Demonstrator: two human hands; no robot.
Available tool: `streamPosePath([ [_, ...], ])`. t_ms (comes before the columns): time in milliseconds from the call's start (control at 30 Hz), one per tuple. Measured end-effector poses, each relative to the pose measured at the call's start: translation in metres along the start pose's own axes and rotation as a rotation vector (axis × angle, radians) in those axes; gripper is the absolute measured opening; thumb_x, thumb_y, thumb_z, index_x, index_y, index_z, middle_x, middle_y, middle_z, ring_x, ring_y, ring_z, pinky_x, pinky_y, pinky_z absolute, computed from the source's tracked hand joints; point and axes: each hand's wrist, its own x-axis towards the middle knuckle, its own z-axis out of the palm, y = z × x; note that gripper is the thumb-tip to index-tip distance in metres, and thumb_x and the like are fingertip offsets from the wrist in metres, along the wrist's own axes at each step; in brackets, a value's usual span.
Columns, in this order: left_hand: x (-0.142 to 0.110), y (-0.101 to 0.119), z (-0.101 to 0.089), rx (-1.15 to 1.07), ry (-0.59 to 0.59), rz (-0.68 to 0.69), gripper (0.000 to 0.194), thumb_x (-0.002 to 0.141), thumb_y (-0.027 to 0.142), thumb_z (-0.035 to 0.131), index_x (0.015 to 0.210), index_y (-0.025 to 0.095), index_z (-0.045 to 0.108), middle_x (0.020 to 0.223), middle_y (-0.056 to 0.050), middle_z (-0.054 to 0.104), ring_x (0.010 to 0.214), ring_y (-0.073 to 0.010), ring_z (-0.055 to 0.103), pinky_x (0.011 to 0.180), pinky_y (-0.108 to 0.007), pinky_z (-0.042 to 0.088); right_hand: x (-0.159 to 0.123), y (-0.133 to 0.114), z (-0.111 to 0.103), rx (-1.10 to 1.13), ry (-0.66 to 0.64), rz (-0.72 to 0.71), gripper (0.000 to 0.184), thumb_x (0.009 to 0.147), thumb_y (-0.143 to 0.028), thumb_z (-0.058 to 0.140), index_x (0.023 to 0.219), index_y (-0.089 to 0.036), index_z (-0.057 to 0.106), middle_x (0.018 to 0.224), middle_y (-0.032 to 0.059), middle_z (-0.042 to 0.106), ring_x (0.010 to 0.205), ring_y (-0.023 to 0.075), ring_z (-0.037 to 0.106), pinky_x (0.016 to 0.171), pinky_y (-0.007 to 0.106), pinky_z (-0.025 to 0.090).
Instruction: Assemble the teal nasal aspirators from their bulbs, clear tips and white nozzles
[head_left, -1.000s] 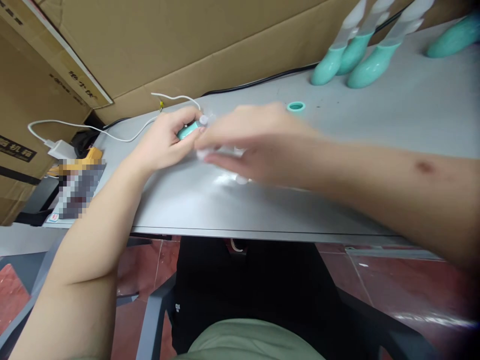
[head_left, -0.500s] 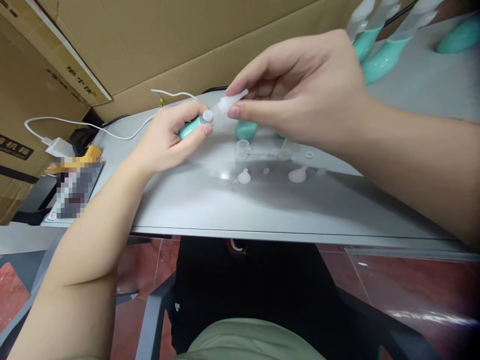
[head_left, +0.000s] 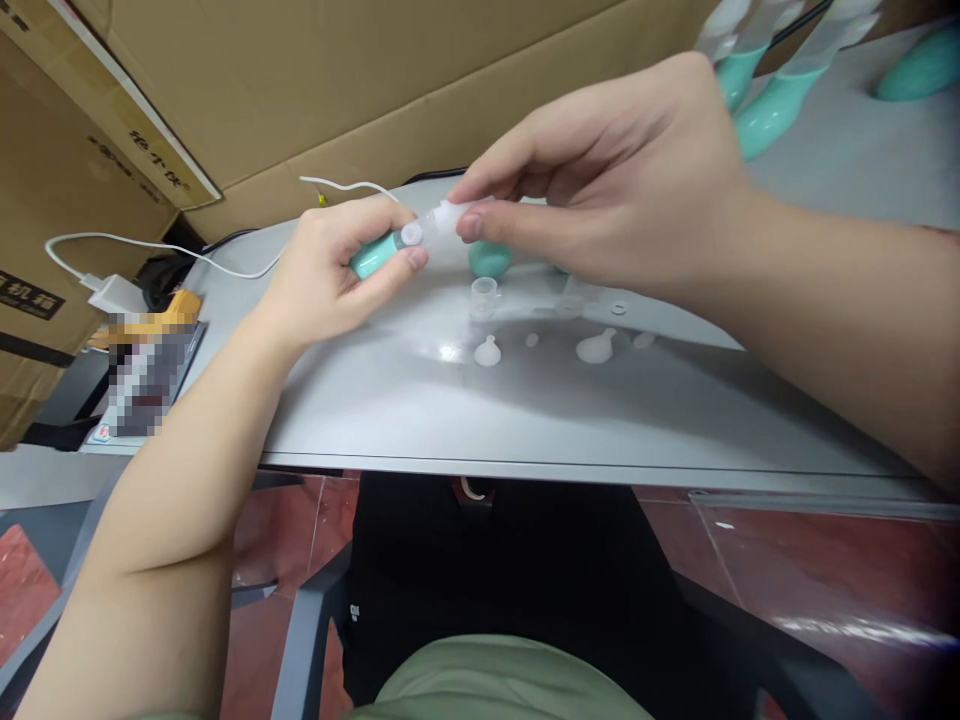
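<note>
**Holding a teal bulb [head_left: 373, 258] and a white tip [head_left: 451, 216] in line over the table [head_left: 390, 400]**

Gripping the teal bulb in the left hand [head_left: 330, 255], with fingers curled around one side and thumb along the other. Showing a whitish round nub [head_left: 412, 234] between thumb and forefinger. Leading on from the bulb into a clear tube [head_left: 433, 226], then on to the white tip, slanting slightly upward to the right. Pinching that white tip in the right hand [head_left: 622, 180], between thumb and forefinger, with the other fingers bent behind. Hard to judge any seating of tip in tube, with fingertips covering part of it.

Resting on the table below the right hand: a clear cup [head_left: 485, 298], just in front of a second bulb [head_left: 490, 260] partly hidden by the hand. To the right of the cup, a clear piece [head_left: 571, 303] and a small disc [head_left: 619, 308]. Nearer the front edge, in a loose row: two white teardrop-shaped pieces [head_left: 596, 346] and two small oval pieces [head_left: 532, 340].

Standing well apart at the far right: tall teal-and-clear units [head_left: 780, 105], and beyond them another teal shape [head_left: 921, 68]. Lying at the left end: a white charger [head_left: 118, 295] with a white cable [head_left: 247, 275], beside a yellow object [head_left: 176, 310], partly blurred. Backed by cardboard [head_left: 375, 80].
</note>
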Motion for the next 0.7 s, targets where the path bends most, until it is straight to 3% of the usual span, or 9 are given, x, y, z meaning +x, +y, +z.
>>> streamPosePath([
  [100, 0.0, 0.002, -0.002, 0.049, 0.013, 0.039, 0.08, 0.124, 0.097, 0.042, 0.117, 0.031, 0.086, 0.105, -0.007, 0.086, 0.099, -0.029, 0.086, 0.097, -0.053, 0.075, 0.002, 0.003, -0.004, -0.027, -0.055, -0.043, 0.015, 0.118, -0.044, 0.091, 0.117, -0.03, 0.097, 0.114, -0.0033, 0.095, 0.101, 0.0195, 0.09, 0.098, 0.042, 0.08],
  [267, -0.003, -0.003, -0.002, 0.108, -0.023, 0.064, 0.075, 0.127, 0.089, 0.04, 0.127, 0.032, 0.088, 0.114, -0.011, 0.088, 0.109, -0.0337, 0.088, 0.102, -0.054, 0.072, 0.002, 0.005, -0.01, -0.126, -0.105, -0.036, 0.031, 0.119, -0.063, 0.086, 0.111, -0.035, 0.096, 0.111, -0.0066, 0.094, 0.103, 0.0194, 0.092, 0.105, 0.043, 0.08],
  [500, -0.008, -0.005, -0.004, 0.229, -0.052, 0.071, 0.077, 0.128, 0.084, 0.038, 0.141, 0.029, 0.091, 0.114, -0.015, 0.089, 0.108, -0.036, 0.087, 0.094, -0.052, 0.064, 0.0, 0.009, -0.012, -0.14, -0.148, 0.013, 0.044, 0.116, -0.078, 0.089, 0.113, -0.034, 0.096, 0.111, -0.008, 0.093, 0.125, 0.024, 0.093, 0.114, 0.044, 0.077],
  [700, -0.008, -0.004, -0.003, 0.218, -0.061, 0.04, 0.082, 0.126, 0.09, 0.035, 0.142, 0.031, 0.09, 0.112, -0.015, 0.086, 0.108, -0.0365, 0.084, 0.096, -0.052, 0.061, 0.001, 0.008, -0.012, -0.276, -0.16, -0.088, 0.062, 0.124, -0.084, 0.068, 0.117, -0.03, 0.097, 0.113, -0.0096, 0.094, 0.11, 0.0148, 0.091, 0.108, 0.038, 0.074],
])
